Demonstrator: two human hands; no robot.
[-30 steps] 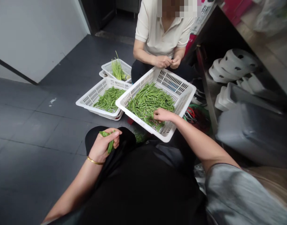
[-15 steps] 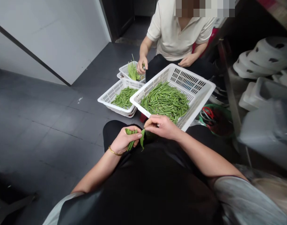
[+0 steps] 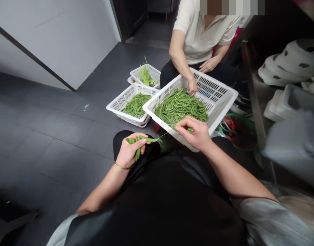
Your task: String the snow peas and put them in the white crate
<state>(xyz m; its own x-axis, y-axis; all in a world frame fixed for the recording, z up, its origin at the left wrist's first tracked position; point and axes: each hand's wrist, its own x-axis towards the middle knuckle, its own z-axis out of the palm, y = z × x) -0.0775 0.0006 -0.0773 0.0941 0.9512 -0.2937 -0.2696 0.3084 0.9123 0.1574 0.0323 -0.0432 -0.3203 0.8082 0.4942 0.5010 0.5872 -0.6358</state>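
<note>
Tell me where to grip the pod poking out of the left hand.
Pinch its free tip, coming from the right: the pod lies level, pointing right, and the left hand covers its other end. A thin string runs from that tip to the right hand.

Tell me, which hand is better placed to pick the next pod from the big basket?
Probably the right. The right hand sits at the near rim of the big basket, pinching only a thin string. The left hand is farther from it and already grips a bundle of pods.
</note>
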